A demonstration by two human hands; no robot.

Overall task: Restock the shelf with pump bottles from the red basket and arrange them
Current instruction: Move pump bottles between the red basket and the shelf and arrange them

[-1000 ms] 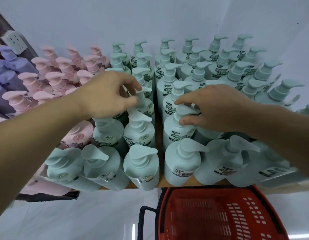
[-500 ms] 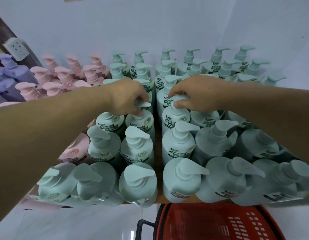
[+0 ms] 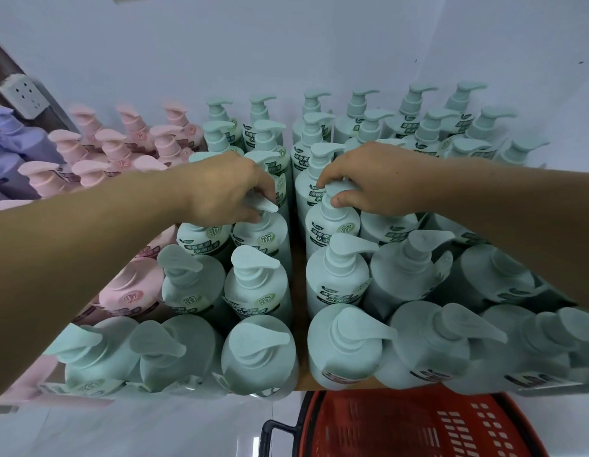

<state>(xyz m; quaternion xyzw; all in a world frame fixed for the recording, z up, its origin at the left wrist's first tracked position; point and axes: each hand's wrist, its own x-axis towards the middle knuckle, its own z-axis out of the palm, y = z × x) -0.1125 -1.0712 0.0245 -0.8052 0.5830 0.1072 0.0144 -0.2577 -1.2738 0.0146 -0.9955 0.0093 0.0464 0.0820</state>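
Mint-green pump bottles stand in rows across the wooden shelf (image 3: 298,268). My left hand (image 3: 225,189) grips the pump head of a green bottle (image 3: 262,235) in the third row from the front, left of the gap. My right hand (image 3: 372,179) closes around the pump head of another green bottle (image 3: 332,225) just right of that gap. Both bottles stand upright on the shelf. The red basket (image 3: 415,423) sits below the shelf's front edge; the part in view holds no bottles.
Pink pump bottles (image 3: 115,150) fill the shelf to the left, with purple ones (image 3: 9,143) beyond them. A white power socket (image 3: 22,95) is on the left wall. A narrow bare strip of shelf runs between the two green blocks. White wall stands behind.
Both hands have reached further back along the rows, from bottles nearer the front to ones deeper in. The view has shifted so less of the basket shows.
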